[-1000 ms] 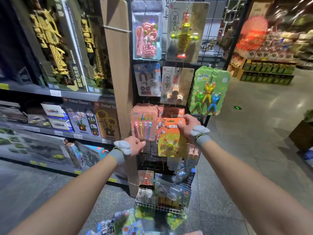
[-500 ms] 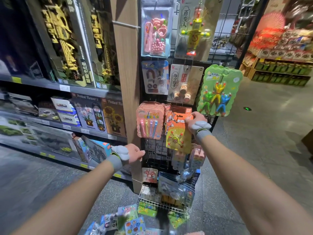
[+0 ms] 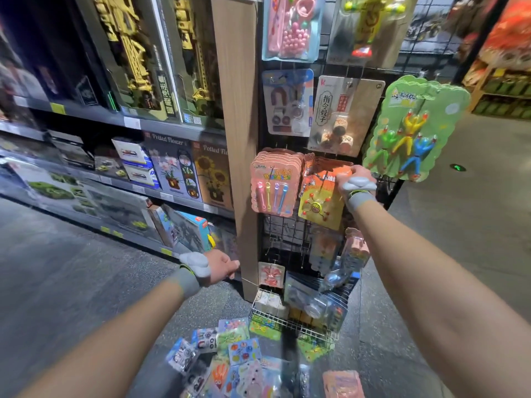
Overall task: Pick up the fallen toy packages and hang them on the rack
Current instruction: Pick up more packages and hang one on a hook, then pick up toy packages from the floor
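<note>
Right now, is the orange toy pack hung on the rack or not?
Cannot tell. The right hand grips the orange pack at its top against the rack; the hook is hidden.

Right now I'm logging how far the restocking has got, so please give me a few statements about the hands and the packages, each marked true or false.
1. The right hand grips the top of the orange package at the rack. True.
2. The left hand holds a package as well. False: it hangs low beside the wooden post, and nothing shows in it.
3. Every package is off the floor. False: a pile of fallen packages lies below the wire basket.
4. The green package with three figures hangs to the right of the right hand. True.
5. The pink package hangs left of the orange package. True.
</note>
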